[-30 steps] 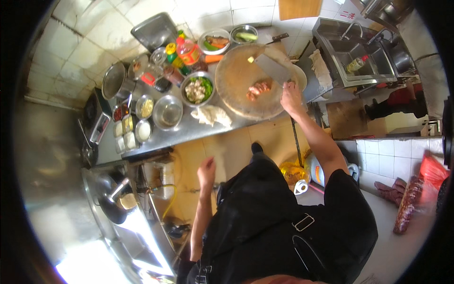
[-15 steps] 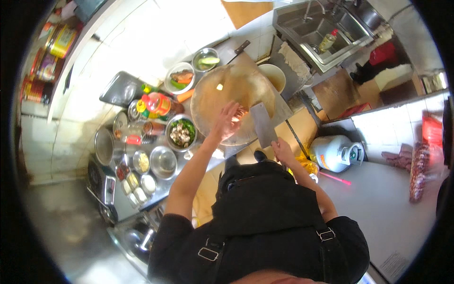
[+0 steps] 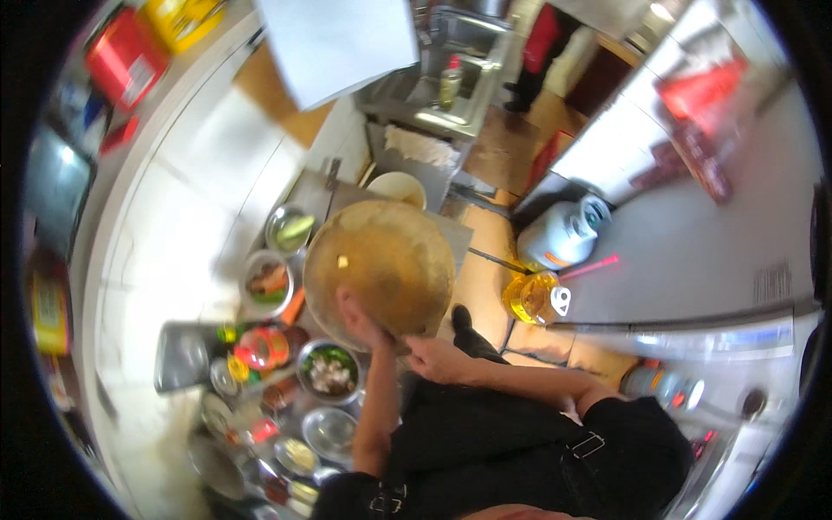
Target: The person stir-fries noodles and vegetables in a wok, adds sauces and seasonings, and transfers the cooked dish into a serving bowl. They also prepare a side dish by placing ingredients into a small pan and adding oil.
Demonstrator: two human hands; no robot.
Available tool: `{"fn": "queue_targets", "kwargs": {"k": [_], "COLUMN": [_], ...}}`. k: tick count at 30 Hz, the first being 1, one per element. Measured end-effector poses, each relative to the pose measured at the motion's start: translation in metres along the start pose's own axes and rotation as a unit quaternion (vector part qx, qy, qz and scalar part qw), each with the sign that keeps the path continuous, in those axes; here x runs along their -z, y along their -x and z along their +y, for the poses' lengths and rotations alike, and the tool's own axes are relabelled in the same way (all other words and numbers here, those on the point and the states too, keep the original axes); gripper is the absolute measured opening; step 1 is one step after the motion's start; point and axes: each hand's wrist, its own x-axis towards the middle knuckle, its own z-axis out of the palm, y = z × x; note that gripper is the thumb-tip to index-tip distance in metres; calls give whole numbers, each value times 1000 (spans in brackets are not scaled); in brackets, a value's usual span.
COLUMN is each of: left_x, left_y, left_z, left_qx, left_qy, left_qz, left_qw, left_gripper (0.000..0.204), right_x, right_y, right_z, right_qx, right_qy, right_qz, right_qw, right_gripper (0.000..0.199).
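Note:
The round wooden chopping board (image 3: 399,247) is below me, with a small pale yellow piece (image 3: 343,261) on its left part. Over the board's lower left edge is my left hand (image 3: 357,319), its fingers smeared by motion; whether anything is in them I cannot tell. My right hand (image 3: 436,359) is closed at the near edge, close beside the left wrist. The cleaver it gripped half a second ago is almost wholly hidden, only a dark sliver showing between the hands. A carrot (image 3: 293,306) lies against the board's left side.
Left of the board stand a bowl of chopped greens and pale pieces (image 3: 330,372), a bowl of vegetables (image 3: 267,282) and a red-labelled bottle (image 3: 263,347). A pale bucket (image 3: 399,187) is behind. Rightward are an oil jug (image 3: 530,297) and a gas cylinder (image 3: 559,236).
My view has turned to the right. My right hand has come from beyond the board's right side to beside my left wrist. The cleaver blade and the sliced pieces under my left hand no longer show.

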Motion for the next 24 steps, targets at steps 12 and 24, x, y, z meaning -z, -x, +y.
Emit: {"fn": "queue_targets", "kwargs": {"k": [12, 24], "left_x": [82, 13], "left_y": [-48, 171], "left_z": [75, 97], "left_qx": [349, 464], "left_qy": [502, 305], "left_qz": [-139, -376], "left_qw": [779, 742], "left_gripper": [37, 48], "right_x": [14, -5], "right_y": [-47, 199], "right_z": [40, 140], "right_qx": [-28, -37], "right_qy": [293, 25], "right_qz": [49, 245], "right_qw": [955, 969], "right_gripper": [53, 49]}}
